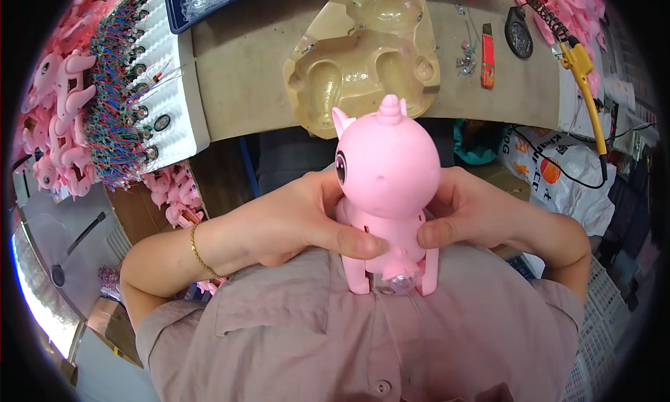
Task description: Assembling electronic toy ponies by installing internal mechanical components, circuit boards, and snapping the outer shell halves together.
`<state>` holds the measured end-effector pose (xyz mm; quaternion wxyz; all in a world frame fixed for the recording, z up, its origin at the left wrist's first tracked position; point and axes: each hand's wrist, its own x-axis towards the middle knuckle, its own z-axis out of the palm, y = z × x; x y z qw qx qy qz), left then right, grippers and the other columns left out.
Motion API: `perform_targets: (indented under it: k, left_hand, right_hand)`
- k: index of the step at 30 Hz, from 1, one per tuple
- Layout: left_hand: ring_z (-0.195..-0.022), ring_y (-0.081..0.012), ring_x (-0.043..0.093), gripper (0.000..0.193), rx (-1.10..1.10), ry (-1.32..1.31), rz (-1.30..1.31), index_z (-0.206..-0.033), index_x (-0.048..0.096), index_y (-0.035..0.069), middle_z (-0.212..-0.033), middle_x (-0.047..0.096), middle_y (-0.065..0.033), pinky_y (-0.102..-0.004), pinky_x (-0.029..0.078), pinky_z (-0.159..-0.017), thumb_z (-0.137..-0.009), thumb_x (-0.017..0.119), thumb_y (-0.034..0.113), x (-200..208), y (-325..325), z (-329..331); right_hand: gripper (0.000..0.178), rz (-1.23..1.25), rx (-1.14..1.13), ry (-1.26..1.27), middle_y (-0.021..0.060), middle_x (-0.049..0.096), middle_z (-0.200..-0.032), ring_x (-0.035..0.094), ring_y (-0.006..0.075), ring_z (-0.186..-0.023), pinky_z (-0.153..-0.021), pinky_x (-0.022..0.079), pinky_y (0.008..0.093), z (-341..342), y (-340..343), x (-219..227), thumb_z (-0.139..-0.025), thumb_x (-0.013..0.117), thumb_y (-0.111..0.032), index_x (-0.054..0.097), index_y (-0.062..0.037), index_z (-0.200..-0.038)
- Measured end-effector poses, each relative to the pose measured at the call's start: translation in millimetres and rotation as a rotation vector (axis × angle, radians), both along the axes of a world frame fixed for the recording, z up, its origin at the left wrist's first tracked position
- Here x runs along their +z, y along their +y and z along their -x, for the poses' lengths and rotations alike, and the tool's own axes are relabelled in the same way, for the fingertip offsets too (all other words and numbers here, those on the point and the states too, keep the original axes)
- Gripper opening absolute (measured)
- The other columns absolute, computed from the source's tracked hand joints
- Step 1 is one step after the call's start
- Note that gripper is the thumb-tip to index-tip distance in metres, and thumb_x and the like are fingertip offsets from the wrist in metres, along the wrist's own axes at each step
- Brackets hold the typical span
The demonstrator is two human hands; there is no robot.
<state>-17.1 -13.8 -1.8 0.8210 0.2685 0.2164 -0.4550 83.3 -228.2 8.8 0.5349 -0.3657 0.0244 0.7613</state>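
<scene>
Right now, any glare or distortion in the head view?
Head view: fisheye bows the table edge, corners black; glare on the glossy tan tray; washed-out white patch at the left rim; pink toy between left hand and right hand looks fairly sharp.

Toy (391, 168) before the shirt (279, 346), tray (342, 46) beyond on the table (237, 74), wires (115, 109) left of it, cutter (488, 60) right.

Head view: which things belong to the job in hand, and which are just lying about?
Belonging to the job:
left hand and right hand, holding the pink unicorn toy
probably the tan moulded tray, pink toy pieces and wired parts

Apparently just lying about:
red cutter
black oval object
white plastic bag
yellow-handled tool
</scene>
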Motion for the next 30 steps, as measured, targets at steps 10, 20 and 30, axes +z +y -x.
perform_targets:
  k: [10,20,30]
  left_hand:
    - [-0.12,-0.0202,0.048,0.062,0.027,-0.171,-0.049,-0.141,0.032,0.005,-0.133,0.047,-0.0106,-0.0384,0.042,-0.101,-0.093,0.059,0.035,4.5,7.6,-20.7]
    - [-0.122,-0.0192,0.045,0.08,0.188,-0.57,-0.499,-0.142,0.025,-0.002,-0.13,0.046,-0.0126,-0.0315,0.036,-0.103,-0.084,0.069,0.032,16.4,29.5,-17.2]
    - [-0.079,-0.0125,0.064,0.029,0.259,-0.487,0.008,-0.108,0.057,-0.001,-0.092,0.065,-0.0067,-0.0241,0.051,-0.071,-0.091,0.053,0.022,-6.1,32.7,20.2]
  right_hand:
    - [0.053,-0.151,-0.173,-0.116,0.0108,0.057,-0.121,0.055,0.0174,-0.11,-0.096,0.045,0.0331,-21.1,10.8,-19.0,-0.09,0.063,-0.029,0.046,0.0041,-0.127]
    - [0.044,-0.071,-0.563,-0.158,0.0089,0.057,-0.124,0.054,0.02,-0.115,-0.101,0.041,0.038,-14.2,63.5,-4.1,-0.098,0.043,-0.032,0.047,-0.0024,-0.13]
    - [0.049,-0.268,-0.221,-1.739,0.0189,0.053,-0.124,0.051,0.0275,-0.113,-0.094,0.039,0.0371,-28.7,63.4,39.1,-0.087,0.061,-0.037,0.057,0.0032,-0.115]
